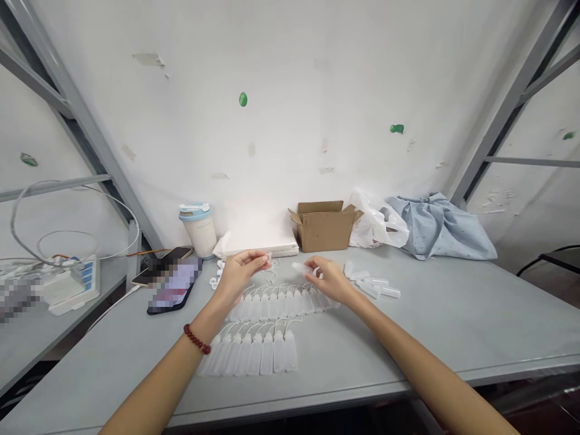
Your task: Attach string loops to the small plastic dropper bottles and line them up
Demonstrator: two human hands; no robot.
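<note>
My left hand [241, 277] is closed, with thumb and fingertips pinching a small white cap [269, 258] that seems to have a thin cord. Between the thumb and fingers of my right hand [331, 280] is a translucent plastic tube [299, 267], its end pointing left toward the cap. Below both hands lie two rows of similar tubes with white corded tops, a back row [281, 304] and a front row [254, 353]. Loose tubes without visible cords [372, 285] lie right of my right hand. Small white parts [214, 282] sit partly behind my left hand.
Along the wall stand a blue-lidded cup [200, 232], a paper stack [260, 243], an open cardboard box [327, 232], a white plastic bag [376, 225] and a blue cloth bundle [441, 228]. Two phones [176, 285] and a power strip [77, 287] are at left, on the grey table [475, 320].
</note>
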